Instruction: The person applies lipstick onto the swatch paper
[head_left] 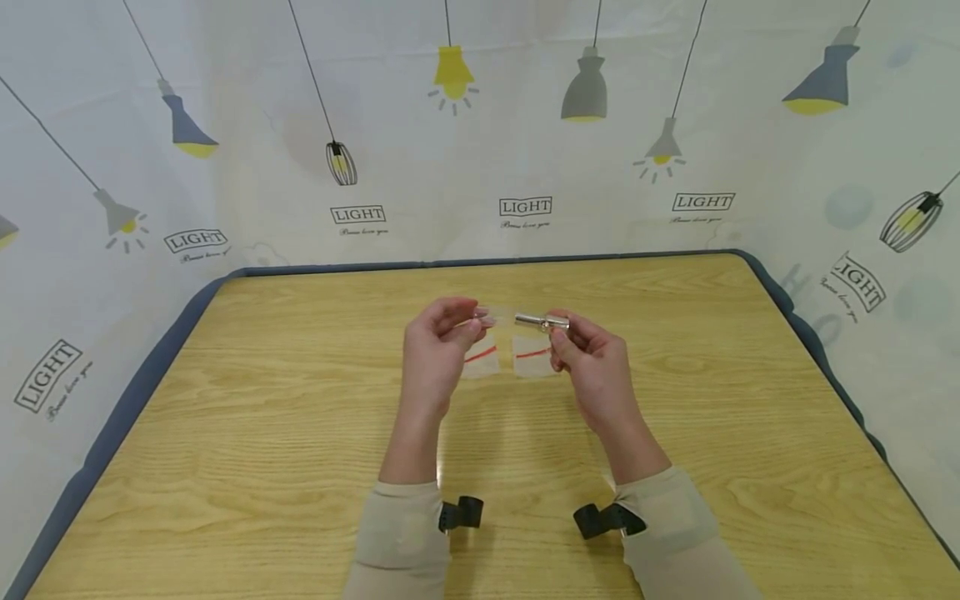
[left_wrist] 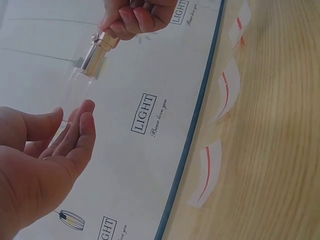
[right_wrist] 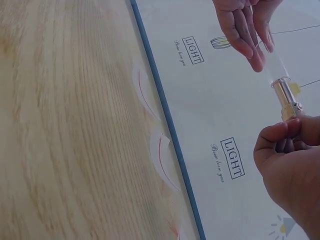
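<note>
My left hand (head_left: 435, 354) pinches a clear cap (left_wrist: 77, 90) between thumb and fingers above the table. From the other side, my right hand (head_left: 600, 371) grips the lower part of a shiny metallic lipstick tube (head_left: 542, 322). The tube's narrow end points left, toward the cap's mouth. In the right wrist view the tube (right_wrist: 285, 95) lines up with the rim of the cap (right_wrist: 275, 65); whether its tip is inside, I cannot tell. Below the hands lie white paper pieces with red streaks, a left one (head_left: 482, 360) and a right one (head_left: 529, 358), partly hidden by my hands.
The wood-grain table (head_left: 262, 433) has a dark blue edge strip (head_left: 337, 268). Behind it hangs a pale backdrop (head_left: 270, 200) printed with lamps. Black wrist mounts (head_left: 461, 512) sit at both sleeves. Another red-streaked paper piece (left_wrist: 207, 172) shows in the left wrist view.
</note>
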